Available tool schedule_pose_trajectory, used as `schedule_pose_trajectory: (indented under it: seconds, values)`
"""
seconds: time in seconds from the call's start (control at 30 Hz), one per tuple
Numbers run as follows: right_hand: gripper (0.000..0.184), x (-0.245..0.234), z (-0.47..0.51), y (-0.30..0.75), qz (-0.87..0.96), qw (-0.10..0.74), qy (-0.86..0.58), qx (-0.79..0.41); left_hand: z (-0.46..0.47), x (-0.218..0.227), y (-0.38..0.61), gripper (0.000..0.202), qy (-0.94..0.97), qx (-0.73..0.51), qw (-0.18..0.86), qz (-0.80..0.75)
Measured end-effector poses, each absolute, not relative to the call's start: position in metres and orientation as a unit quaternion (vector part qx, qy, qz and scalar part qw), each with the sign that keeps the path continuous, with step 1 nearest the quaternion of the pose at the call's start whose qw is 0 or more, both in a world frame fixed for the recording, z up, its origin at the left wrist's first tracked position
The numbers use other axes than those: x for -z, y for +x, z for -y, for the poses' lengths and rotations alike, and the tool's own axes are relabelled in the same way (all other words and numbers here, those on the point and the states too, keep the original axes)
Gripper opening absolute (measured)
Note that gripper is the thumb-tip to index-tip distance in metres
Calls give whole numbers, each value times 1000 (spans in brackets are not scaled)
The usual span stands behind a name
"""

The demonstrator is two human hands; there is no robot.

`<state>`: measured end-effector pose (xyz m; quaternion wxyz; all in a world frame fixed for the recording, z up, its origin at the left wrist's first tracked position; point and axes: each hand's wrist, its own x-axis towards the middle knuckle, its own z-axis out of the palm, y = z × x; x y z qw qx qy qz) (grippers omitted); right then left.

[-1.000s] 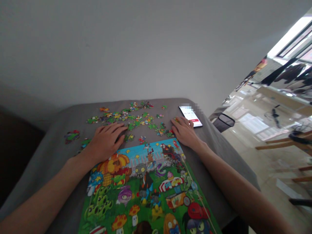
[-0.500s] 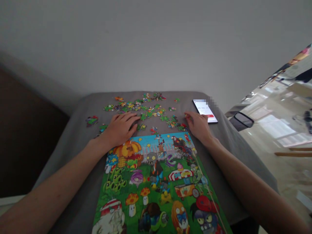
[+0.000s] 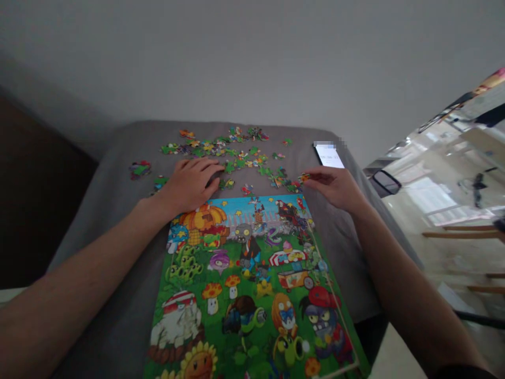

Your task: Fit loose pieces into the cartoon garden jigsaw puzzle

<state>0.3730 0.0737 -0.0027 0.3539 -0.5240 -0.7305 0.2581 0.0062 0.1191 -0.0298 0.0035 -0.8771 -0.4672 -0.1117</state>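
My left hand lies flat on the grey cloth with its fingers spread, just left of the loose jigsaw pieces. Between the thumb and fingertips of my right hand is a small orange-and-green puzzle piece, held at the right end of the scattered pieces. Below both hands lies the puzzle board, printed with cartoon plants and zombies on green grass under a blue sky. A thin pale strip runs down the board's right side.
A phone with a lit screen lies beyond my right hand, partly covered by it. The grey cloth covers the table, whose far edge meets a pale wall. A bright room with wooden legs shows on the right.
My view has tipped downward, so the scene sits higher. My right hand has turned and now shows a puzzle piece pinched in its fingertips. The left hand stays resting on the cloth.
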Motion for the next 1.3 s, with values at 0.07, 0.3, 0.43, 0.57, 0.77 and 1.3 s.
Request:
schedule_pose_trajectory:
  seconds: [0.07,0.3,0.43,0.57,0.77,1.3]
  values:
    - [21,-14,-46,364,754,313,-485,-314,-121,31,7,48,-877,117,5,465]
    - [27,-37,79,322,775,43,-319,-544,-122,31,8,49,-877,120,12,466]
    - [25,-36,114,321,770,14,-322,-551,-122,33,8,51,-879,132,7,458]
    - [23,-36,124,320,786,-5,-355,-506,-122,33,8,51,-877,128,0,464]
    - [24,-40,117,319,802,-15,-342,-490,-121,33,9,51,-875,125,3,469]
    - [21,-30,104,322,815,-20,-346,-465,-120,30,10,55,-876,125,-8,465]
